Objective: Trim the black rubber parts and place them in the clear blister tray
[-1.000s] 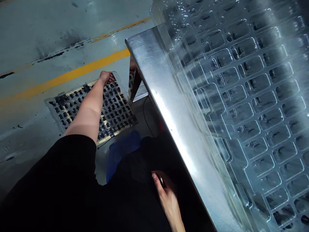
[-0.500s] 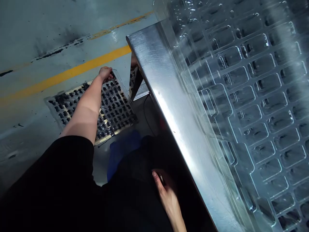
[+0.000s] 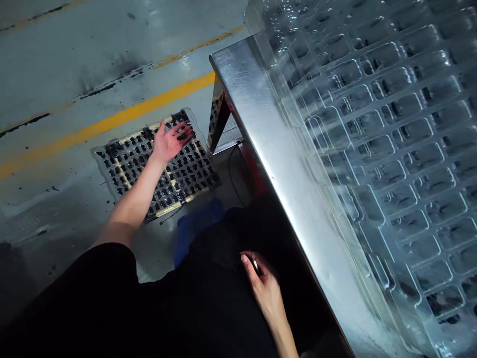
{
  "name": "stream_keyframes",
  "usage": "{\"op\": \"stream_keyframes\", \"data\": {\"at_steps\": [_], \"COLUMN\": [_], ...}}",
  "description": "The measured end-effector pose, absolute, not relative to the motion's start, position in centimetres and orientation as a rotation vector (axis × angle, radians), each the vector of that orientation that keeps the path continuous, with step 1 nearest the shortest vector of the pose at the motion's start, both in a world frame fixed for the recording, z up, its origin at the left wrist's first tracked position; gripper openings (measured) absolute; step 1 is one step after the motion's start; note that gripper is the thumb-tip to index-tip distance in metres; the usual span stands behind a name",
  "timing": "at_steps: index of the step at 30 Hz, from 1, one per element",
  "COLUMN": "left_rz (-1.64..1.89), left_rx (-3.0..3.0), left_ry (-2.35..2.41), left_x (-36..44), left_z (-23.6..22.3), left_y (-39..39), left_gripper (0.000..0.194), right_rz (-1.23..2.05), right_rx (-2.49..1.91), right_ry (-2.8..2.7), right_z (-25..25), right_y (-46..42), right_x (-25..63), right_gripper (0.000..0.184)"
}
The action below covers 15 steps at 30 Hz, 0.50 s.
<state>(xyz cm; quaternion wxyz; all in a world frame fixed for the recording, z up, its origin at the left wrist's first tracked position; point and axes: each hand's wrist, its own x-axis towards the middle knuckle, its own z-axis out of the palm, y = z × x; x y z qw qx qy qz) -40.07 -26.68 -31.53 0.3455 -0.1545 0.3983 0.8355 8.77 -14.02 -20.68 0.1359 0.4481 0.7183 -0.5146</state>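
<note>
Low on the left, a clear plastic tray of small black parts lies on the floor, with yellowish strips across it. My left hand is over its far side, fingers spread and palm showing, with nothing in it. Near my lap, beside the table's edge, my right hand is closed around a small slim object with a pale end. Its kind cannot be made out, and most of it is hidden by the fingers.
A steel table runs diagonally on my right. On it are clear plastic trays with rounded pockets. Below are a blue object and a dark cable. A yellow line crosses the floor.
My left hand has come away from the tray's far corner, drawn back toward me, and its fingers have spread. The right hand stays closed near my lap. The view has shifted slightly.
</note>
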Motion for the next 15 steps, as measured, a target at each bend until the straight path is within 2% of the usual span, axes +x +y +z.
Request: {"op": "stream_keyframes", "data": {"at_steps": [3,8,11,14,15], "left_rz": [2.065,1.718,1.424,1.169,1.086], "left_rx": [-0.4,-0.333,-0.061,0.275,0.4], "left_ry": [1.028,1.173,1.179,1.161,1.199], "left_x": [-35.5,-26.2,-18.7,-13.5,-12.1], "left_z": [-28.8,-24.5,-22.4,-21.7,-21.7], "left_y": [-26.1,-23.5,-22.7,-21.5,-20.8], "left_gripper": [0.072,0.028,0.037,0.02,0.02], "right_rz": [-1.507,-1.618,-1.706,-1.697,-1.662], "right_rx": [1.213,1.222,1.389,1.706,1.833], "right_ry": [2.136,2.257,2.332,2.412,2.426], "right_z": [-20.4,-19.2,-18.5,-18.5,-18.5], "right_y": [-13.8,-14.2,-15.5,-15.9,-16.1], "right_x": [8.9,10.1,12.5,16.4,18.0], "right_gripper": [0.061,0.049,0.036,0.027,0.027]}}
